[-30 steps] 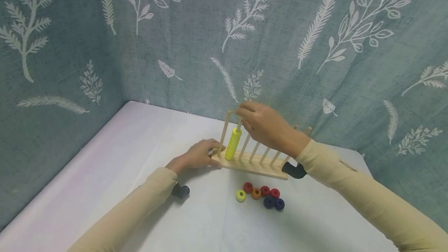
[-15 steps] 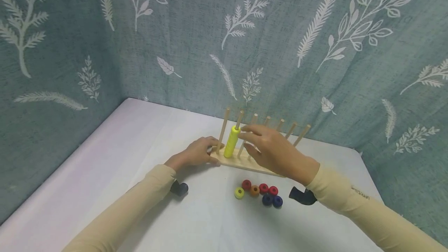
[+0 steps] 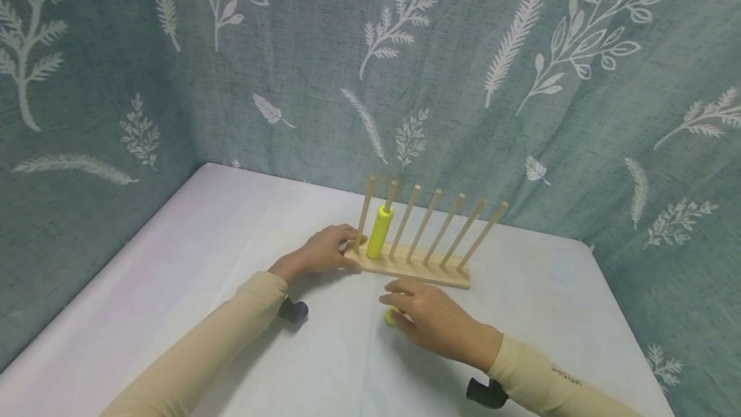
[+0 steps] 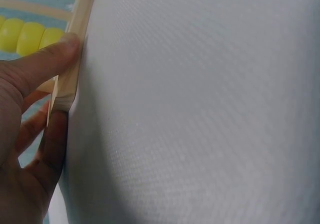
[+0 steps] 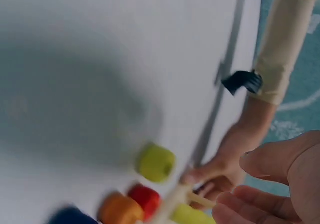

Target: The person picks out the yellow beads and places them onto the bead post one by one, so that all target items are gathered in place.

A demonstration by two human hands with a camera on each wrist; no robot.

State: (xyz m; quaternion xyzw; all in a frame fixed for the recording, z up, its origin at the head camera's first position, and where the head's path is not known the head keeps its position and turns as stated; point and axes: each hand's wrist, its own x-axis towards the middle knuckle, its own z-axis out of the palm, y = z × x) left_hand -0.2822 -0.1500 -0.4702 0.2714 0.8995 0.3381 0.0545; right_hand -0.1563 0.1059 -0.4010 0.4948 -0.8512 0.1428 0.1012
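Observation:
A wooden peg rack with several upright pegs stands on the table. Yellow beads are stacked on its second peg from the left. My left hand grips the rack's left end, thumb on the near side and fingers round the end. Over a loose yellow bead hovers my right hand, fingers parted and relaxed, holding nothing. In the right wrist view, that bead lies near a red bead, an orange bead and a blurred dark blue bead. The right hand hides these three in the head view.
A white cloth covers the table. Behind and to the left hangs a green curtain with white leaf patterns. Dark wrist-worn devices stick out below each sleeve, such as the right one.
My right hand has come down from above the second peg toward the loose beads in front of the rack. The left hand keeps its grip on the rack's end.

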